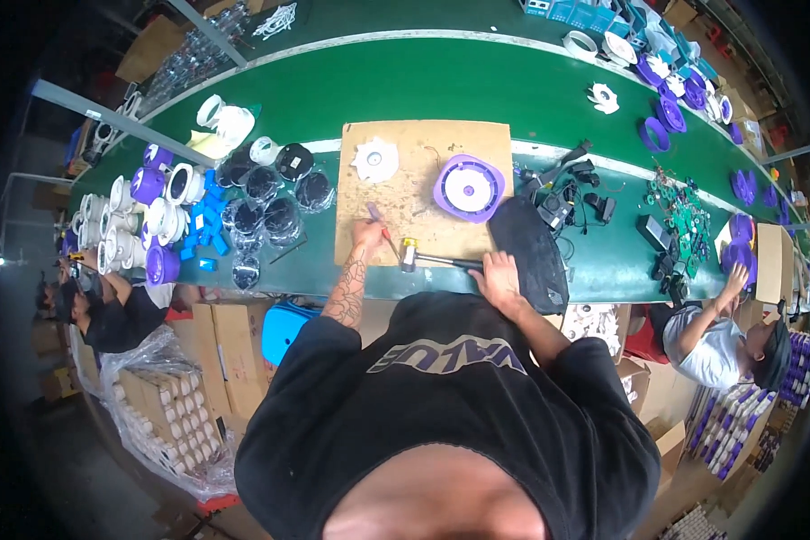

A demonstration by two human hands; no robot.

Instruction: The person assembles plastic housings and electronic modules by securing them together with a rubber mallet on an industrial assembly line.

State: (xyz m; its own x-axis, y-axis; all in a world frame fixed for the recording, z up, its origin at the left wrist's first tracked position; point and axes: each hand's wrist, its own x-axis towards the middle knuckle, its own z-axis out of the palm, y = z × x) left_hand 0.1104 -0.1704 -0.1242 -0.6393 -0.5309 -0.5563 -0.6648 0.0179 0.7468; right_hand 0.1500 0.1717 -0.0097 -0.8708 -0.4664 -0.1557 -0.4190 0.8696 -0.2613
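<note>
My left hand grips a thin rod-like tool with a red tip, at the near edge of a brown wooden board. My right hand rests on the handle of a small hammer, whose metal head lies on the board's near edge. On the board lie a white fan-shaped plastic part at the far left and a purple round housing with a white centre at the right.
A green conveyor belt runs behind the board. Black round parts in bags, white and purple housings and blue pieces lie to the left. A black pouch, cables and green circuit boards lie right. Other people work at both sides. Cardboard boxes stand below.
</note>
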